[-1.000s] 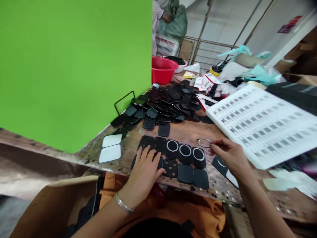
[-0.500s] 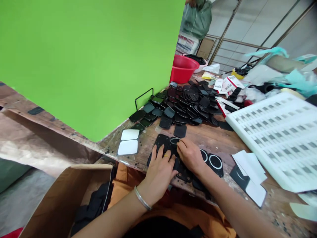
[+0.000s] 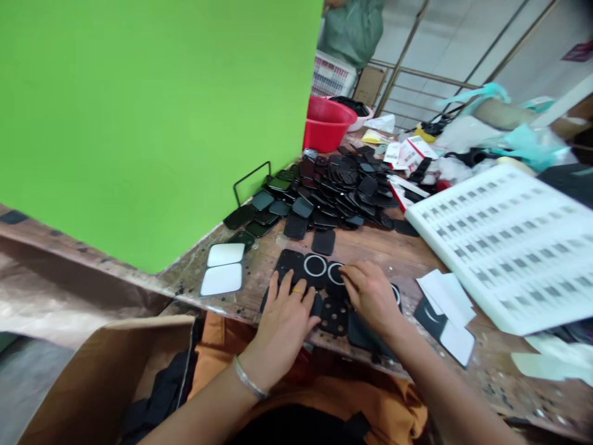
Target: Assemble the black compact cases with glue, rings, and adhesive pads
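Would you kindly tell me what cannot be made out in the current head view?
All in the head view:
Dark pads under the left hand: partly covered by it.
Whether the right hand pinches the white ring: its fingers hide the contact.
Rightmost ring: mostly hidden by the right hand.
Red-and-white card: print too small.
Green bag: cut off by the top edge.

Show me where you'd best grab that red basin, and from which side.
Probably pinch the red basin by its rim, from above at the right: the lip flares outward and shows there, while the green panel covers its left.
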### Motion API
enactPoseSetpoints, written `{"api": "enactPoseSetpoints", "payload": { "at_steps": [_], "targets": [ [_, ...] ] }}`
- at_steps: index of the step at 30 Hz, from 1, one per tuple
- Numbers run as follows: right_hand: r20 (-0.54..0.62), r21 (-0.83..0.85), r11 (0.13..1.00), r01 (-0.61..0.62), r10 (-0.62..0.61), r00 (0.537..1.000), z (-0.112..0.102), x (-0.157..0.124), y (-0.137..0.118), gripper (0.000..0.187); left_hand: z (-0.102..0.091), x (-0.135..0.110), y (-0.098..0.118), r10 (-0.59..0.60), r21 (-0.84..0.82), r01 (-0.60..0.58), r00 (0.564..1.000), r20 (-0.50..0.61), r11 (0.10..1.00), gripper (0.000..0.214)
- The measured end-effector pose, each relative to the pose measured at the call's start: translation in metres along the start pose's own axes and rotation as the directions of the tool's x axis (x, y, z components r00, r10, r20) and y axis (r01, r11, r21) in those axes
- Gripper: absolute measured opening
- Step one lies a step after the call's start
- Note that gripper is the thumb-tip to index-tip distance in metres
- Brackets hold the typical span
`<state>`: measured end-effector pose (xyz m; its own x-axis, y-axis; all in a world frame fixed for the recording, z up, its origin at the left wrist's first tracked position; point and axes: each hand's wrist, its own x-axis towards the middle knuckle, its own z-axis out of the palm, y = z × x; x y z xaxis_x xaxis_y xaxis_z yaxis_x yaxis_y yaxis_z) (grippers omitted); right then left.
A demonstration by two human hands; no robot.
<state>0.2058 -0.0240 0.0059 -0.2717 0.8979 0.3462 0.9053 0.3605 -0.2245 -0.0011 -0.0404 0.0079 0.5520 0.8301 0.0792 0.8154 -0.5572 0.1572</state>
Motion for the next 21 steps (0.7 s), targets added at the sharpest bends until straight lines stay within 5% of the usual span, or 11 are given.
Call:
{"api": "enactPoseSetpoints", "payload": {
  "at_steps": [3,5,11,13,15,21],
  "targets": [
    [-0.114,0.025,0.974,-0.225,0.226,0.967,-0.023,-0.022,0.044,0.018,0.007,0.002,-0.004,0.031,0.051,-0.029,0.999,-0.036,0.998,0.039],
    [-0.200,-0.010,0.914,-0.407,0.397,0.896,-0.043,-0.040,0.083,0.018,0.014,0.005,-0.008,0.070,0.095,-0.061,0.993,-0.093,0.994,0.037],
    [-0.512,-0.134,0.559,-0.818,0.668,0.540,-0.108,-0.103,0.185,0.029,0.033,0.012,-0.023,0.214,0.163,-0.177,0.944,-0.250,0.971,0.037],
    [-0.543,-0.137,0.466,-0.874,0.703,0.460,-0.118,-0.116,0.203,0.031,0.037,0.012,-0.027,0.238,0.182,-0.193,0.933,-0.271,0.964,0.038],
    [-0.530,-0.143,0.423,-0.895,0.731,0.430,-0.122,-0.123,0.215,0.030,0.039,0.011,-0.030,0.256,0.197,-0.206,0.926,-0.276,0.959,0.039],
    [-0.512,-0.126,0.449,-0.884,0.734,0.446,-0.132,-0.123,0.219,0.023,0.036,0.012,-0.028,0.251,0.219,-0.195,0.931,-0.265,0.956,0.039]
  ]
}}
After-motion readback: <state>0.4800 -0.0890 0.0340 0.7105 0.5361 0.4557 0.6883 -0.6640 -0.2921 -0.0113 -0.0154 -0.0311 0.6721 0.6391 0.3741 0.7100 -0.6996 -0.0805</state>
